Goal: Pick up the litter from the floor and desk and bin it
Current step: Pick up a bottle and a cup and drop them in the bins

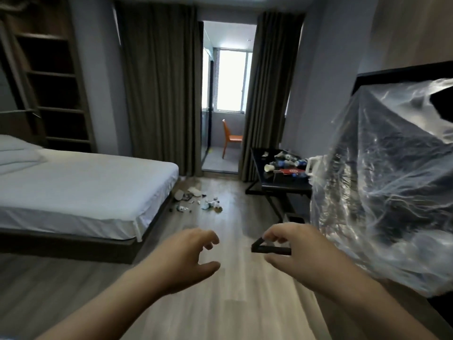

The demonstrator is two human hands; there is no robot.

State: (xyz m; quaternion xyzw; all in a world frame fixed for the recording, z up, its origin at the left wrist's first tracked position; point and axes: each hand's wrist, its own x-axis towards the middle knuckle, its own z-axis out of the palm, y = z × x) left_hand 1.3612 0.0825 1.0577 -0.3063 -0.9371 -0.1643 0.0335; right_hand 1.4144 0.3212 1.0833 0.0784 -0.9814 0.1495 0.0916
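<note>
Litter lies scattered on the wooden floor (196, 200) by the bed's far corner: cups, wrappers and small scraps. More litter (286, 165) covers the black desk (277, 186) against the right wall, including a paper cup and a red packet. A large clear plastic bag (382, 180) billows at the right; what holds it is hidden. My left hand (191, 253) hovers over the floor with loosely curled fingers, holding nothing. My right hand (299, 251) pinches a flat black angular object (269, 249) between fingers and thumb; I cannot tell what that object is.
A bed with white sheets (81, 190) fills the left side. Dark shelves (54, 82) stand at the back left. Brown curtains (159, 89) frame a doorway to a balcony with an orange chair (230, 138). Wooden floor runs between bed and desk.
</note>
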